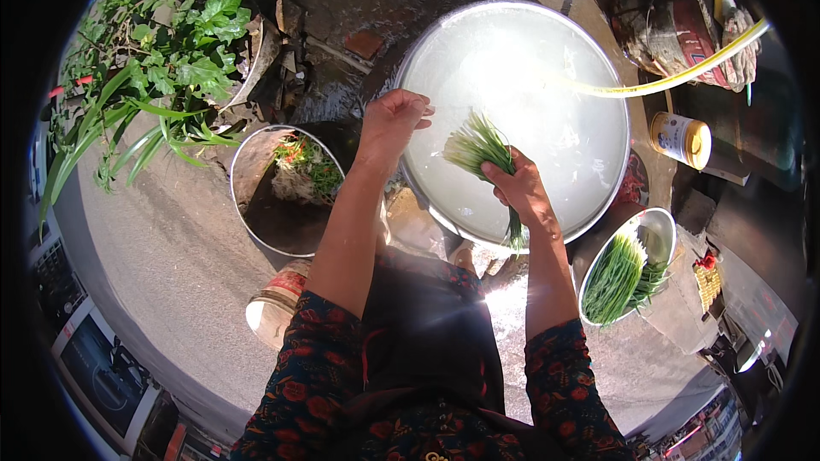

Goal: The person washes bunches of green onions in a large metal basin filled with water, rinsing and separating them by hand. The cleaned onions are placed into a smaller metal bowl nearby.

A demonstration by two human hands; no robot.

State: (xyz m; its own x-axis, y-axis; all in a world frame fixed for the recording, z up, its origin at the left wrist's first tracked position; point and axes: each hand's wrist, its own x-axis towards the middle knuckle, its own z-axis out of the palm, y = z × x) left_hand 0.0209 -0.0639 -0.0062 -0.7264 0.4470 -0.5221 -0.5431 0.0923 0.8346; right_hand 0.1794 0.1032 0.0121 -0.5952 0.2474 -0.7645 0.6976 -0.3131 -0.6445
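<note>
My right hand [520, 184] is closed around a bunch of green leafy stalks with pale ends [479, 144], like chives, held over a wide round metal basin [442, 221]. The pale ends point up and left; the green tips hang toward the basin's near rim. At the basin's left rim is my left hand [395, 118], its fingers bent and fingertips close together; whether something small is between them cannot be told. Glare covers much of the basin, which seems to hold water. On the right, a metal bowl [671, 230] holds more green stalks [612, 282].
A metal pot [240, 211] with plant scraps stands left. A yellow-striped hose [692, 77] reaches over the basin from the right. Beyond it are a lidded can [680, 139] and a worn sack-like container [679, 25]. Leafy plants [192, 64] grow at upper left.
</note>
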